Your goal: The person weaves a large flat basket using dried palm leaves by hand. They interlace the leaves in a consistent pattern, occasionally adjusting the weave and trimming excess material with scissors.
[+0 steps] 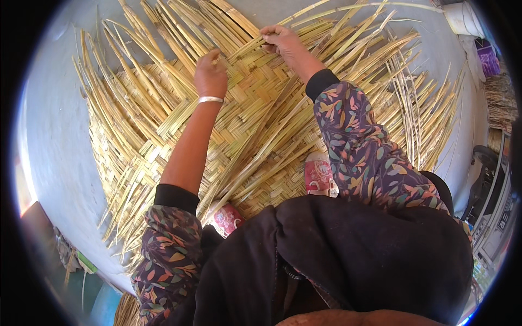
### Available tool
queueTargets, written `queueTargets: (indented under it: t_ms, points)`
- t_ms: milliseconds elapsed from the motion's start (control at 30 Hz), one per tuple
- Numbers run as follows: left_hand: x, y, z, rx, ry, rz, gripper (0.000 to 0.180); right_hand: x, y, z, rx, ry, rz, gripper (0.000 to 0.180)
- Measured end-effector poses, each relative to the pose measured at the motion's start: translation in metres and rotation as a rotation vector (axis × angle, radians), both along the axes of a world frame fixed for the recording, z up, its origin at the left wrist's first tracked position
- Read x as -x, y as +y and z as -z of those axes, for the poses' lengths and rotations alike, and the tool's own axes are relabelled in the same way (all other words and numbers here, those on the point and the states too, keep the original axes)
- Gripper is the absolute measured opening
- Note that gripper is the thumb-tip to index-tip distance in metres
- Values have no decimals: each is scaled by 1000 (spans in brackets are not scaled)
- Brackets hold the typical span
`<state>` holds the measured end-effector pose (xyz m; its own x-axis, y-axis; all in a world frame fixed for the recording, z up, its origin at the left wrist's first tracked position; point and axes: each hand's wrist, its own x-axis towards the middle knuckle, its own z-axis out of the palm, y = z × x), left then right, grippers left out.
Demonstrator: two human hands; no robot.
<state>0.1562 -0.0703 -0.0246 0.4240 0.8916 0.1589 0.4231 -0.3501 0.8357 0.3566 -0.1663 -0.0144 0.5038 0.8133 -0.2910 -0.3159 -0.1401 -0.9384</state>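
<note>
A large woven mat (255, 79) of split reed, yellow-green and in a zigzag pattern, spreads over the floor under both hands. At its far edge my right hand (285, 44) pinches a reed strip (246, 51) between thumb and fingers. My left hand (211, 75), a white bangle (210, 99) at its wrist, is closed with curled fingers at the strip's near-left end; its fingertips are partly hidden. Unwoven reed ends (190, 30) fan out past the mat's far and side edges. Several loose long strips (266, 127) lie across the weave between my forearms.
My feet in red patterned shoes (227, 218) stand on the mat's near part. Grey floor (60, 130) surrounds it. At the far right are a white bucket (462, 19), a purple packet (488, 60) and a bundle of dry stalks (500, 98). A dark wheel (483, 163) stands at right.
</note>
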Motion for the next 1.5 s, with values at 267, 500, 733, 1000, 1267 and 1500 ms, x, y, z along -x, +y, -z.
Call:
queueTargets:
  t_ms: [267, 500, 733, 1000, 1267, 1500]
  points:
    - [-49, 14, -32, 250, 443, 428, 35, -19, -9, -16, -3, 116, -213, 5]
    - [-48, -6, -33, 70, 329, 116, 28, -45, 25, -11, 119, -272, -333, 15]
    - [-54, -17, -32, 166, 209, -147, 26, -36, 83, 19, 340, -621, -224, 43]
    - [-55, -11, 1, 357, 102, -271, 25, -28, 83, -2, 253, -36, -346, 37]
    - [-52, -11, 8, 348, 74, -128, 23, -23, 70, -20, 66, 74, -340, 42]
    - [-50, 10, -13, 246, 302, 250, 24, -31, 65, -19, 101, 154, -381, 44]
